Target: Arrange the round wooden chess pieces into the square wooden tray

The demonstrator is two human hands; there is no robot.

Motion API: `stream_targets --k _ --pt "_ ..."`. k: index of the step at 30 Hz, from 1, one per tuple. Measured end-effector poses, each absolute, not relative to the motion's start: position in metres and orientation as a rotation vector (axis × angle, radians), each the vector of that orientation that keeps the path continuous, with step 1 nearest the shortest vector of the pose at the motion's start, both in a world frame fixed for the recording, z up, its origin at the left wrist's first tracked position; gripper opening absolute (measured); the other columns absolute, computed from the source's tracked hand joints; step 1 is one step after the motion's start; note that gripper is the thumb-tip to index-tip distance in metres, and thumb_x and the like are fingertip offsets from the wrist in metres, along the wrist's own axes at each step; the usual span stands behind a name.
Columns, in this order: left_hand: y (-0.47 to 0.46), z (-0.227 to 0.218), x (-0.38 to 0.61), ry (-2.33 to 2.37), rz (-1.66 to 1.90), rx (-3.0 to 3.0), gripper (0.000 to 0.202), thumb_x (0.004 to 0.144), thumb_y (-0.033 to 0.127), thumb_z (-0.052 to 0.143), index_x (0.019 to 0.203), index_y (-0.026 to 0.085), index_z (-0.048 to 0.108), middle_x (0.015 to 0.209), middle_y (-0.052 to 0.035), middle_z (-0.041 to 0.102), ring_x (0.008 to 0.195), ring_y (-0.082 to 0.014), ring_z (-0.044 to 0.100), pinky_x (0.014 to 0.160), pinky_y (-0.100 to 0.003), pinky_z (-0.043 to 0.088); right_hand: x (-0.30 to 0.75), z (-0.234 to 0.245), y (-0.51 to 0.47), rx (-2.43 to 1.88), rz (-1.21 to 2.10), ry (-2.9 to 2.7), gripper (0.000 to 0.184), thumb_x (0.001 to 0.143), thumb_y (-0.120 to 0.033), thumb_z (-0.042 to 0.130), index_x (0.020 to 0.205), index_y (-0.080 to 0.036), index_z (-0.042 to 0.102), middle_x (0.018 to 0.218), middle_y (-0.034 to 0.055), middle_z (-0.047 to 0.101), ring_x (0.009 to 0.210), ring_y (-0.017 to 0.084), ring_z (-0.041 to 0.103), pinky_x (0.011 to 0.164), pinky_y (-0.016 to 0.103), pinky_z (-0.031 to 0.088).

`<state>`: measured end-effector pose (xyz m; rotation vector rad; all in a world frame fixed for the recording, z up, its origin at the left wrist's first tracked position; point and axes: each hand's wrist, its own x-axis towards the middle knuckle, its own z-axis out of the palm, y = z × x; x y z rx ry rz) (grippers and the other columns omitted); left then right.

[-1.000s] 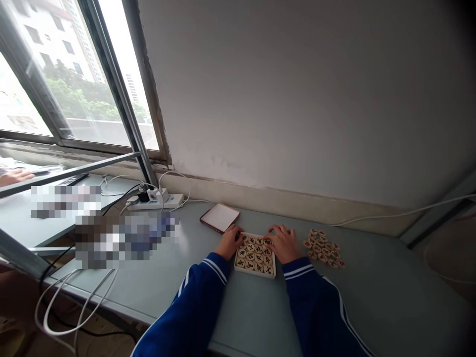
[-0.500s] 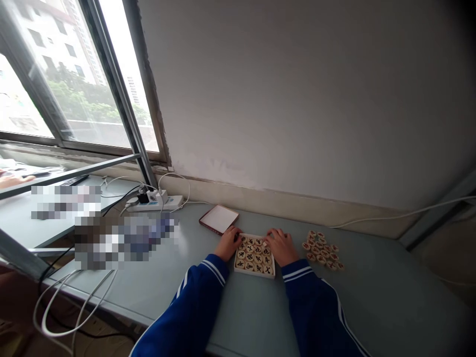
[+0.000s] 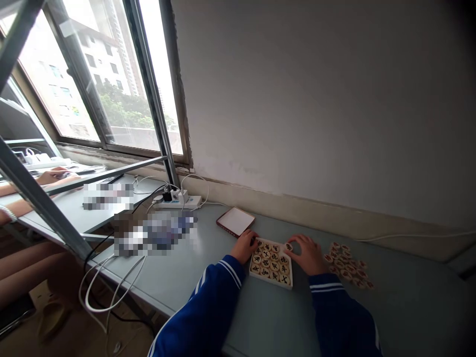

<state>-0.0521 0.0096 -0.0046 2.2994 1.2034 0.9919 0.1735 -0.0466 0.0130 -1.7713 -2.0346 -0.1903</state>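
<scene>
A small square tray [image 3: 270, 279] lies on the grey table, filled with several round wooden chess pieces marked in black. My left hand [image 3: 245, 246] rests curled against the tray's left far corner, fingers bent on its edge. My right hand [image 3: 307, 254] sits at the tray's right far corner, thumb and forefinger pinched on one black-marked piece [image 3: 288, 246]. Both arms wear blue sleeves with white stripes. A loose heap of red-marked pieces [image 3: 348, 266] lies to the right of my right hand.
A flat red-edged box lid [image 3: 235, 221] lies just beyond the tray. A white power strip [image 3: 177, 199] with cables sits near the window post. Another person's hand [image 3: 55, 175] rests on the desk at far left. White cables hang off the table's front edge.
My view has swung left and tilted, showing more window. My right hand has drawn from over the tray's far row to its right corner, pinching a piece.
</scene>
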Motion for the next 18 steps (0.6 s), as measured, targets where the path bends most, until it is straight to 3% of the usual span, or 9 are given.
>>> stream_targets --k 5,14,18 --pt "0.01 -0.006 -0.053 1.2 0.997 2.31 0.016 0.076 0.015 0.042 0.084 0.016 0.056 0.083 -0.0042 0.053 0.078 -0.0147 0.051 0.073 -0.026 0.042 0.194 0.007 -0.046 -1.949 -0.305 -1.843 0.033 0.083 -0.036 0.033 0.109 -0.028 0.051 0.106 0.0048 0.056 0.097 0.023 0.048 0.077 0.04 0.033" --pt "0.009 -0.005 -0.052 1.203 0.998 2.289 0.016 0.078 0.017 0.042 0.085 0.016 0.056 0.085 -0.0051 0.054 0.078 -0.0153 0.052 0.072 -0.026 0.043 0.229 -0.009 -0.05 -2.256 -0.591 -1.789 0.028 0.079 -0.021 0.035 0.089 -0.02 0.061 0.101 0.011 0.057 0.097 0.029 0.045 0.077 0.051 0.034" --pt "0.009 -0.005 -0.052 1.197 1.003 2.277 0.017 0.077 0.016 0.042 0.085 0.015 0.057 0.085 -0.0054 0.054 0.079 -0.0152 0.052 0.075 -0.027 0.043 0.205 0.004 -0.049 -1.965 -0.4 -1.928 0.032 0.082 -0.026 0.033 0.103 -0.023 0.057 0.11 0.0081 0.052 0.1 0.027 0.045 0.078 0.045 0.039"
